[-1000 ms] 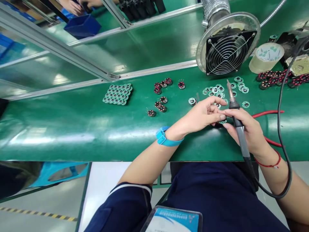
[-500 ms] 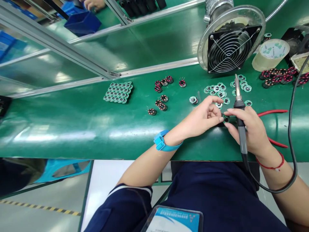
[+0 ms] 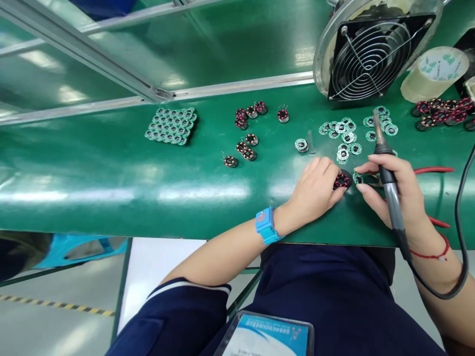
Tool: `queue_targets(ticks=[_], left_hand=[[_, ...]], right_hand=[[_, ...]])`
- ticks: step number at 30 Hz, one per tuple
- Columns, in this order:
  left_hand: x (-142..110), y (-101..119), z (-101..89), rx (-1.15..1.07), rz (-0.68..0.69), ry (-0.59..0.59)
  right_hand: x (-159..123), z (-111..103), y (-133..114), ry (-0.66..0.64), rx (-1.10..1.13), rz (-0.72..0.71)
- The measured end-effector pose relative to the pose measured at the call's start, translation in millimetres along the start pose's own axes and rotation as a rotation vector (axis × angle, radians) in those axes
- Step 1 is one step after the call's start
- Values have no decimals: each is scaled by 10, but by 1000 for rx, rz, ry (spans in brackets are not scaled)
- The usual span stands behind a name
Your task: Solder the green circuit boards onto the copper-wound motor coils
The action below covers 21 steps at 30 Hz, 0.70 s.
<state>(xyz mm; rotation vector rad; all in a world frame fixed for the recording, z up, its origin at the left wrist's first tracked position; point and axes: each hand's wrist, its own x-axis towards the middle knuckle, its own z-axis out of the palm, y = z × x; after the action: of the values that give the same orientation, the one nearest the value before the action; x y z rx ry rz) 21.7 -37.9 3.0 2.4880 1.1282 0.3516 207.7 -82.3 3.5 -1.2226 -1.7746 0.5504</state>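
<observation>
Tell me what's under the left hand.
The left hand rests on the green bench surface, with a red-wound black coil at its fingertips. Anything directly beneath the palm is covered and cannot be seen.

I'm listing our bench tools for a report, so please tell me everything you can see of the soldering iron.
The soldering iron is held pen-style in the person's right hand, tilted with its tip pointing up and away. It has a narrow, metallic tip and shaft, a black collar, a long grey handle and a black rear end, from which a black cord curves away. The tip sits above small round circuit boards; whether it touches one cannot be told.
</observation>
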Motion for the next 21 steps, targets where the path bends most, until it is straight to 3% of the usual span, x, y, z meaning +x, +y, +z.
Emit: queue_targets(ticks=[5,11,21], left_hand=[[-40,-30,18,-120,-5,34],[-8,-198,-176,-431,30,-75],[36,-203,-181,-560,14,-61]], right_hand=[[43,108,2,-183,12,-70],[54,82,29,-173,-180,-102],[44,84,-3,-223,-472,-141]])
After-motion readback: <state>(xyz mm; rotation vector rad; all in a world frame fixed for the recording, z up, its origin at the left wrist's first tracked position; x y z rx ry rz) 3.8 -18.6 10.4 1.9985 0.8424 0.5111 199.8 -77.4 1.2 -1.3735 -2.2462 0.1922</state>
